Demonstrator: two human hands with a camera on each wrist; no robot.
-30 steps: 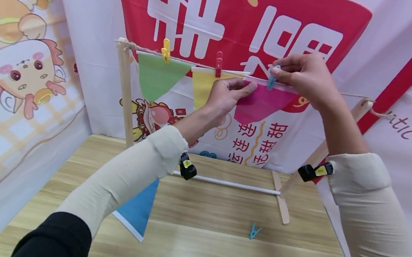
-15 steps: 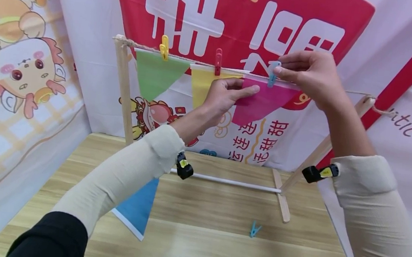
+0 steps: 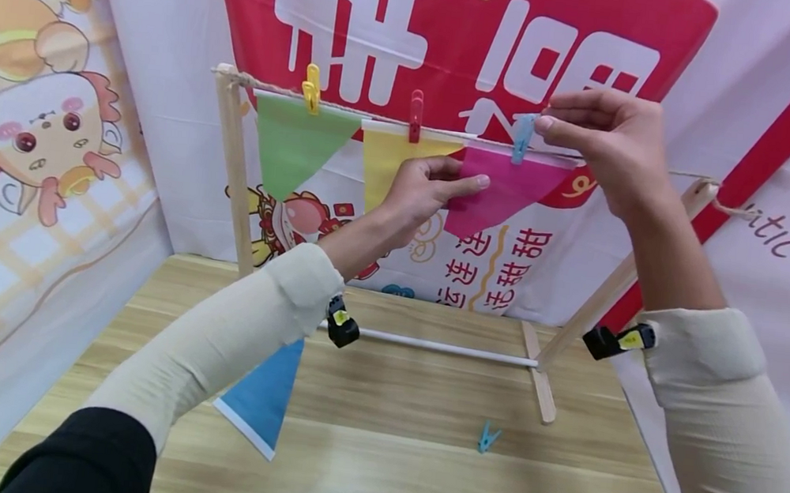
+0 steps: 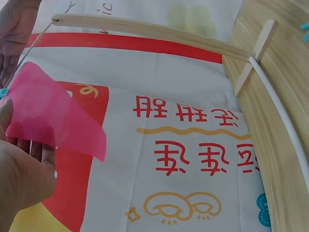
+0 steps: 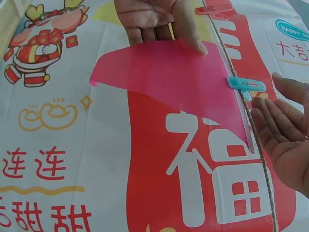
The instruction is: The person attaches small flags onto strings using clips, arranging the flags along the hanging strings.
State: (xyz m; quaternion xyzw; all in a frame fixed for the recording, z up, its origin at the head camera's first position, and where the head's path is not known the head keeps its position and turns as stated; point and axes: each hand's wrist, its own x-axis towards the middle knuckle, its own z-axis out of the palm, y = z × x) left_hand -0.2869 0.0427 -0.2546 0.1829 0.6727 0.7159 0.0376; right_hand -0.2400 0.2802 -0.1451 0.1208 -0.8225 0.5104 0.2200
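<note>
At six o'clock spreads the light-brown wooden counter (image 3: 372, 482), and on it stands a pale wooden frame (image 3: 235, 160), its beige twine (image 3: 248, 81) stretched across twelve o'clock. On this twine, at two o'clock, hangs a bright pink triangular flag (image 3: 504, 189); a blue triangular flag (image 3: 262, 400) lies on the counter at seven. The left hand (image 3: 421, 193) pinches the pink flag, thumb in front, fingers behind. The right hand (image 3: 612, 140), thumb and fingers apart, holds nothing, just beside the light-blue plastic clothespin (image 3: 522, 140) clipping this flag. Another light-blue clothespin (image 3: 488, 438) lies at five.
</note>
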